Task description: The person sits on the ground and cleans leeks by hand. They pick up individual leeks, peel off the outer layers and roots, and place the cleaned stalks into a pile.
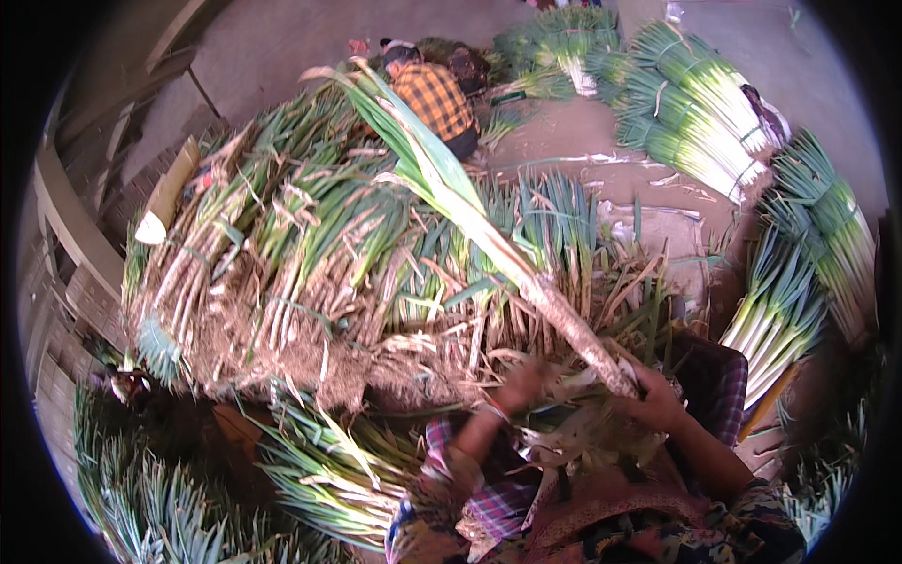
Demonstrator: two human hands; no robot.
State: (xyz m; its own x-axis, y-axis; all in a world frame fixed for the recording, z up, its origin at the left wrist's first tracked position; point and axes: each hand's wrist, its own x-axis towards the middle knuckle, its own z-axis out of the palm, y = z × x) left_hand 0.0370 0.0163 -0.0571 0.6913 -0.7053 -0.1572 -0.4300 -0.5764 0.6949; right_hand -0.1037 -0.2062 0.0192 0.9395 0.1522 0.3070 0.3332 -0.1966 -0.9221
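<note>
A long unpeeled scallion or leek stalk [557,307] slants up and to the left across the view. Brown dry skin and soil coat its lower part, and its green leaves fan out at the far end. My right hand [652,402] grips it at the root end, close to my lap. To the left of that end, apart from the stalk, is my left hand [525,388], blurred by motion; whether its fingers hold anything is unclear. Loose stripped leaves [578,430] lie beneath both hands, over the plaid cloth [500,504] on my lap.
A large heap of unpeeled stalks [310,282] stretches ahead, roots towards me. Cleaned, tied bundles [690,120] lie at the upper right. Trimmed stalks [775,324] rest to my right, more greens [338,472] to my left. A person in a checked shirt [433,99] crouches beyond the heap.
</note>
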